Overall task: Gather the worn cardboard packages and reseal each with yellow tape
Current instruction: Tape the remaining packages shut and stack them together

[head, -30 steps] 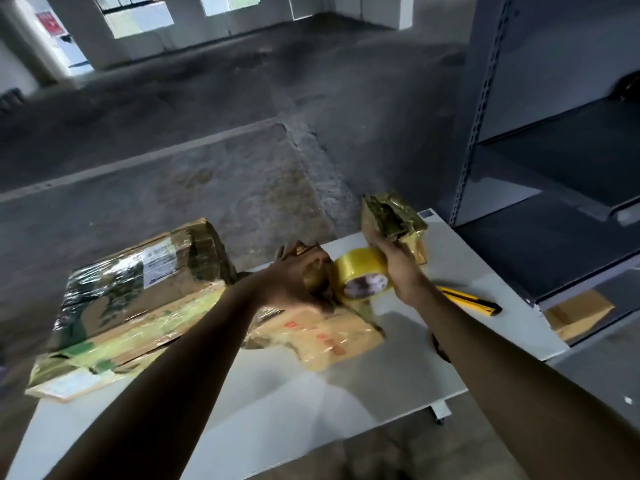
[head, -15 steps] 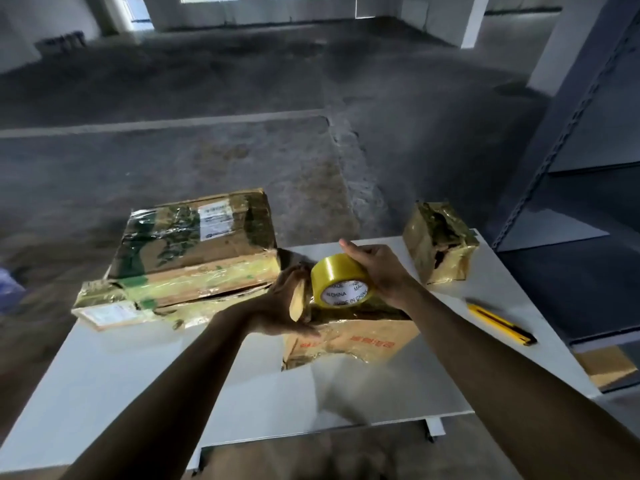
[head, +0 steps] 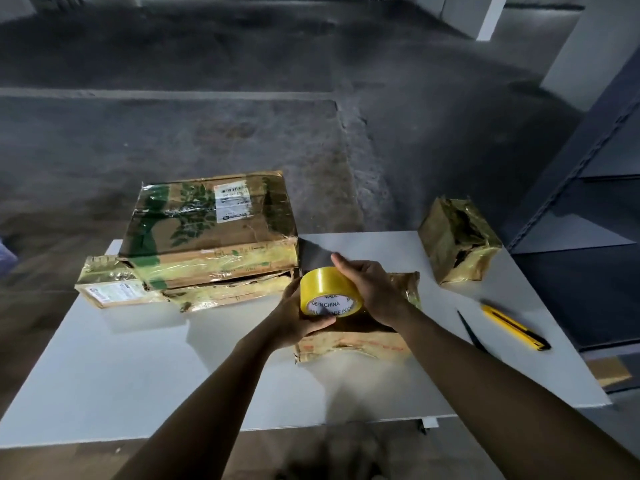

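A roll of yellow tape is held above a worn flat cardboard package near the middle of the white table. My right hand grips the roll from the top and right. My left hand holds it from below and the left, thumb on the roll's face. A large worn box wrapped in shiny film lies on a flatter package at the table's back left. A small crumpled taped package stands at the back right corner.
A yellow utility knife lies on the table's right side, with a dark blade-like strip just left of it. Grey metal shelving rises at the right. Bare concrete floor spreads beyond the table.
The view has swung down and toward the table. My left hand has moved in under the roll and now grips it; the roll sits slightly lower over the flat package.
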### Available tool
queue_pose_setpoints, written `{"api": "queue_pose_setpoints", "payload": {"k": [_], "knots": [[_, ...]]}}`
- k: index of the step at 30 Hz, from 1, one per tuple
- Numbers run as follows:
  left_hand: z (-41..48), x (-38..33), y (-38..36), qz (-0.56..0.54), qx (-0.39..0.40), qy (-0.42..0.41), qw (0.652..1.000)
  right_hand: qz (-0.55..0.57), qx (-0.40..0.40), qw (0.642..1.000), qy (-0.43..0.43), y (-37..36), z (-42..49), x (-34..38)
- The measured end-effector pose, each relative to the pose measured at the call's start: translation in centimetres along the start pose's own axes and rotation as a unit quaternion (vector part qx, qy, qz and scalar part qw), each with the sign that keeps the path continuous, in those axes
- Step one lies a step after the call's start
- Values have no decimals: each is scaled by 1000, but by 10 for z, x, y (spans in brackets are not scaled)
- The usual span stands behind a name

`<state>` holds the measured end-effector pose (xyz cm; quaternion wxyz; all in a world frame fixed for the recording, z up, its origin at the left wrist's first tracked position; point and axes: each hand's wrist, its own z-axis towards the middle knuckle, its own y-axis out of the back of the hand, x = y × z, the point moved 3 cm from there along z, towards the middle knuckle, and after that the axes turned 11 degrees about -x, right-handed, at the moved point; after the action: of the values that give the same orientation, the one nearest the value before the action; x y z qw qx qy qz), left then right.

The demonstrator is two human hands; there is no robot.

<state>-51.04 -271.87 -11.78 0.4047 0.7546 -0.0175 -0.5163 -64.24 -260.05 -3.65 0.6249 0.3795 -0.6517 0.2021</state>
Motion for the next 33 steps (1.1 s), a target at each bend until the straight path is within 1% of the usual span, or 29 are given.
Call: {"api": "queue_pose_setpoints", "payload": {"k": [2, 3, 4, 5, 6, 7, 8, 9, 10, 11, 12, 13, 14, 16, 18, 21, 23, 25, 27, 28, 31, 33], "knots": [[2, 2, -1, 13, 5, -7, 1000, -38, -1, 999, 1, 0, -1, -7], [1, 2, -1, 18, 11, -9, 1000, -70, -7, 997, 20, -1, -2, -10], [0, 2, 0, 24, 13, -13, 1000, -115, -2, 992, 47, -3, -2, -9], [-1, 2, 1, 25, 11, -16, 999, -204, 5, 972, 121, -6, 3, -5], [-1, 2, 2, 31, 8, -19, 999, -188, 5, 972, 143, -3, 1, 6], [-1, 0, 3, 32, 6, -22, 999, -91, 5, 994, 63, -1, 2, 14], [-1, -1, 4, 33, 3, -23, 999, -73, 59, 994, 63, 4, 12, 7], [-1, -4, 5, 30, 1, -21, 999, -82, 38, 988, 124, 19, 21, 2], [-2, -7, 6, 33, -3, -19, 999, -93, 3, 988, 120, 38, 30, -4], [-2, -8, 7, 39, -7, -20, 999, -77, -6, 995, 55, 49, 30, -1], [-2, -9, 7, 49, -10, -21, 999, -78, -46, 995, 37, 57, 22, 7], [-2, -9, 6, 52, -9, -23, 998, -141, -134, 978, 76, 73, 19, 7], [-3, -11, 7, 60, -6, -27, 998, -179, -136, 972, 74, 79, 21, 1], [-4, -13, 9, 96, -5, -39, 995, -208, -121, 969, 56, 81, 18, -3], [-4, -20, 13, 139, -23, -69, 988, -202, -112, 972, 52, 77, 18, -5], [2, -42, 17, 167, -119, -124, 971, -185, -99, 977, 39, 76, 17, -7], [16, -62, 8, 191, -155, -174, 953, -168, -95, 981, 33, 77, 16, -8], [26, -82, -6, 184, -152, -191, 952, -149, -100, 984, 18, 79, 18, -14], [35, -89, -22, 190, -132, -157, 960, -115, -111, 987, -12, 83, 15, -20], [38, -88, -28, 220, -124, -143, 957, -93, -117, 988, -28, 85, 13, -24], [45, -74, -39, 323, -112, -141, 929, -49, -102, 990, -90, 77, 7, -36], [49, -68, -42, 361, -107, -143, 915, -51, -91, 987, -120, 70, 9, -42]]}}
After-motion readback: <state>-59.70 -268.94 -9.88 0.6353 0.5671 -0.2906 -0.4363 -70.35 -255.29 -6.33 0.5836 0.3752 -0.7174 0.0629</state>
